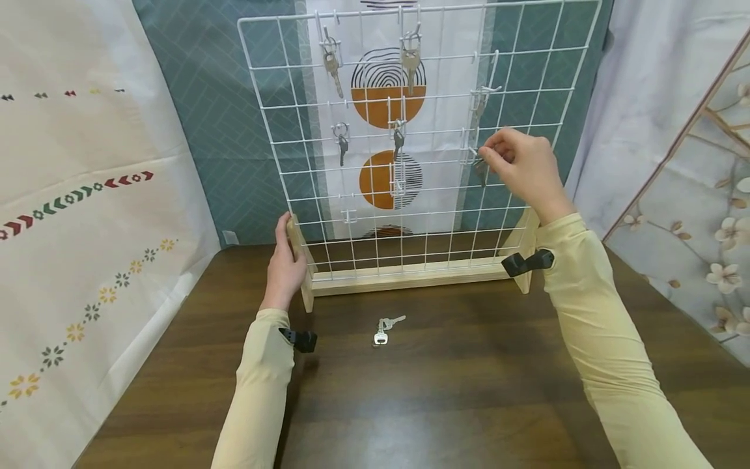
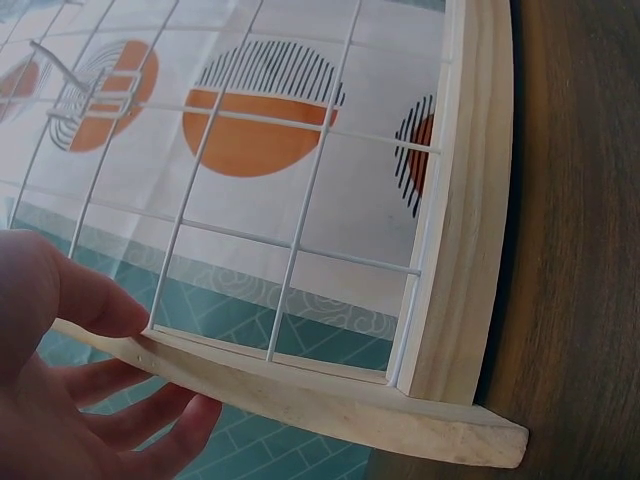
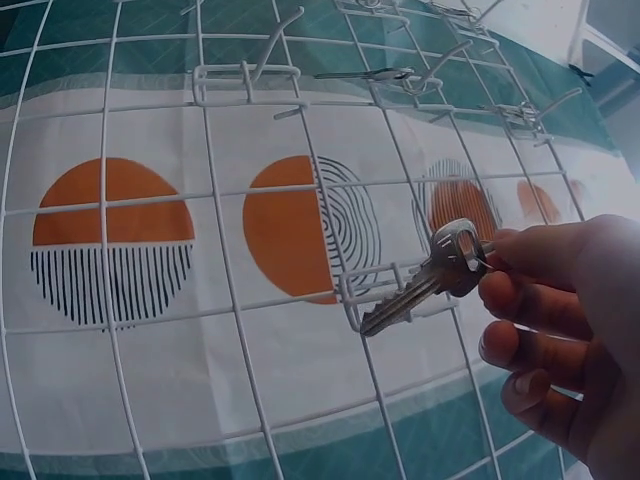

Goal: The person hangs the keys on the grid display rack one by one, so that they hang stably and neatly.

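Note:
A white wire grid rack (image 1: 375, 137) stands upright in a wooden stand (image 1: 410, 279) on the table. My left hand (image 1: 284, 270) holds the stand's left upright; in the left wrist view the thumb lies on one side of the wood (image 2: 330, 405) and fingers on the other. At the grid's right side, my right hand (image 1: 524, 166) pinches a key (image 3: 430, 275) by its ring, with the blade hanging down, close to a white hook. In the right wrist view the fingertips hide part of the ring. Loose silvery keys (image 1: 381, 337) lie on the table before the rack.
Several keys hang from hooks on the grid, among them an upper left key (image 1: 331, 64), an upper middle key (image 1: 411, 60) and a centre key (image 1: 398, 140). A lower hook (image 1: 349, 216) bears no key. Patterned cloths (image 1: 117, 195) surround the brown table (image 1: 410, 404).

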`<move>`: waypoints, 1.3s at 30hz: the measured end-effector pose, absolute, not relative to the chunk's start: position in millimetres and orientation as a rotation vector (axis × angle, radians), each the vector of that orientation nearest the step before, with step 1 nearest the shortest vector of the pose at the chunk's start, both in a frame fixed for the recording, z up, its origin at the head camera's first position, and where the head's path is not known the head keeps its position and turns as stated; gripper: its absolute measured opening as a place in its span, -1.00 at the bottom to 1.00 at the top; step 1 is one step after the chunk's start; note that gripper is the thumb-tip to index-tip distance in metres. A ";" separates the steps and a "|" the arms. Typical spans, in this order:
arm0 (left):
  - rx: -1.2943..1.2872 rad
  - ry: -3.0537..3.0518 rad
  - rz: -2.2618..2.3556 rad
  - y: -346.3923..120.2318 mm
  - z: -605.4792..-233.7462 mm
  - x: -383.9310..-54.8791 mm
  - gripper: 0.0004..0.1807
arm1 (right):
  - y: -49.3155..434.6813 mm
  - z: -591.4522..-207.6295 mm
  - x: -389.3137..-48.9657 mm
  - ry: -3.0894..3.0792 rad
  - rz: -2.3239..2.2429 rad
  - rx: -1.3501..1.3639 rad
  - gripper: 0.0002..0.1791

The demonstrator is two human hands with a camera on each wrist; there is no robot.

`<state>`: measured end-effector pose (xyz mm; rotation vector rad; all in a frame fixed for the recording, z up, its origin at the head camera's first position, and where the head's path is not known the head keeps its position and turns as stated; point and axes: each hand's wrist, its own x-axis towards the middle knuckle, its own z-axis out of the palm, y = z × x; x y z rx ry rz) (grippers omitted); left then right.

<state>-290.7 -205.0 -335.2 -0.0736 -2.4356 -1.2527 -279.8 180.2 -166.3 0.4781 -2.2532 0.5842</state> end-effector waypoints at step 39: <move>-0.066 -2.432 -1.273 -205.1 -333.3 -294.2 -0.13 | 125.4 -252.5 -251.8 -2.352 0.671 0.839 -0.96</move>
